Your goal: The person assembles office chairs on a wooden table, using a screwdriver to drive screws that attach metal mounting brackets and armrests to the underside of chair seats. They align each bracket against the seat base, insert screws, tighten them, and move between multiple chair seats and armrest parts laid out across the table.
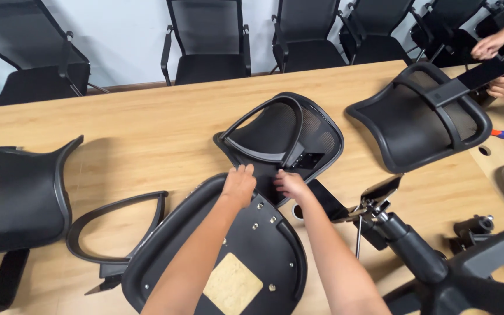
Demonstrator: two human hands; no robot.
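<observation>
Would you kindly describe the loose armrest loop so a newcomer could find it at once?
Start at the long wooden table. Left of the upturned seat pan under both hands lies the armrest loop, flat on the wood. Unlike the mesh backrests nearby, it is an open black ring showing table through it.

Lighting: bright, even, indoor, diffuse from above. Shadows: soft, short, cast on the wooden table toward 9 o'clock of each chair back. Glare: pale sheen on table at 12 o'clock; highlight on metal bracket. Focus: centre sharp; slight blur at 5 o'clock. Distortion: wide-angle bowing of table edges.
</observation>
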